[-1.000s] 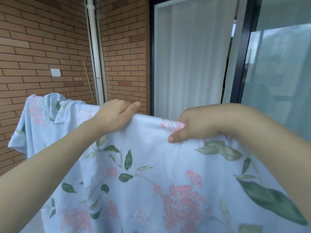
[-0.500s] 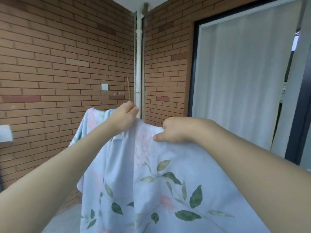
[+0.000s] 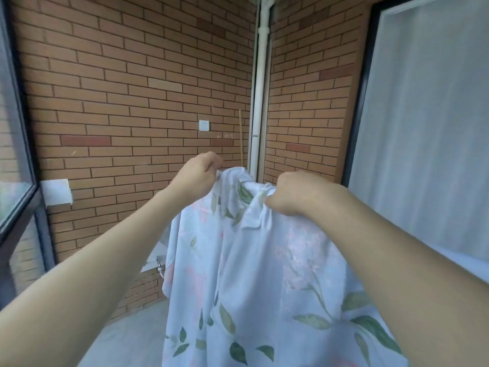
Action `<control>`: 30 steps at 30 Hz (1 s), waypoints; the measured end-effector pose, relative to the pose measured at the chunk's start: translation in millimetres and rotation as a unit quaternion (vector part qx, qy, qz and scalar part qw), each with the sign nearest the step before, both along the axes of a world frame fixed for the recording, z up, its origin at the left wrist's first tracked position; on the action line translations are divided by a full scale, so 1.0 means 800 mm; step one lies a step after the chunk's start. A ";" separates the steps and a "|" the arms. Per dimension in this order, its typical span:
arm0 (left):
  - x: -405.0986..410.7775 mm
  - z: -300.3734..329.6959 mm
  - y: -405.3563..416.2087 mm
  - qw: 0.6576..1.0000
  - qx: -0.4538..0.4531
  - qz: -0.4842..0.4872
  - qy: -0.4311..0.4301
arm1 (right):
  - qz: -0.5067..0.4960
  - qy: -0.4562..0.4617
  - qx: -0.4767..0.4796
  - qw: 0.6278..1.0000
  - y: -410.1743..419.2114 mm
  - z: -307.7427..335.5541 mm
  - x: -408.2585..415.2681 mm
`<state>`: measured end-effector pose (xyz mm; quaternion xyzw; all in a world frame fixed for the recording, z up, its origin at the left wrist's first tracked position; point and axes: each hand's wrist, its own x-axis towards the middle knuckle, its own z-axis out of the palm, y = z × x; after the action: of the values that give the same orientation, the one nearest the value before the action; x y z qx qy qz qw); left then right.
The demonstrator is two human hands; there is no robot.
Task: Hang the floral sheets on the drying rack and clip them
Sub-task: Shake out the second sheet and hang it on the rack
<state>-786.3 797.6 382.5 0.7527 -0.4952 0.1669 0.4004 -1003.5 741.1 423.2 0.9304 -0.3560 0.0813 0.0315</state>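
A pale blue floral sheet (image 3: 264,274) with pink blossoms and green leaves hangs in front of me, bunched at its top edge. My left hand (image 3: 197,174) grips the top of the sheet at its far left end. My right hand (image 3: 296,194) grips a gathered fold of the top edge a little to the right. The drying rack is hidden under the fabric. No clips are in view.
A brick wall (image 3: 132,102) closes off the left and back, with a white drainpipe (image 3: 259,102) in the corner. A white curtain (image 3: 428,128) fills a dark door frame at right. A small white shelf with a hook (image 3: 154,260) juts from the wall beside the sheet. Grey floor (image 3: 127,337) lies below.
The view has swung left and my hands have come closer together along the sheet's top edge. The fabric between them is now bunched instead of stretched flat.
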 end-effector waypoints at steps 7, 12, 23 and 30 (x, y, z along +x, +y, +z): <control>0.096 -0.003 -0.021 0.954 0.097 -0.138 -0.247 | -0.078 -0.097 -0.002 0.992 -0.008 -0.027 0.033; 0.106 0.001 -0.035 0.866 0.035 -0.111 -0.487 | -0.067 -0.119 0.055 0.989 -0.007 -0.017 0.034; 0.099 0.005 -0.044 0.844 0.044 -0.135 -0.518 | -0.077 -0.100 0.099 0.987 -0.005 -0.009 0.025; 0.122 0.002 -0.055 0.828 0.089 0.016 -0.553 | -0.085 -0.092 0.141 0.982 -0.006 -0.003 0.028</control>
<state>-688.6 753.5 384.1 0.5744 -0.6344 0.5172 -0.0121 -981.3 736.4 420.6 0.8804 -0.4432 0.1120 -0.1260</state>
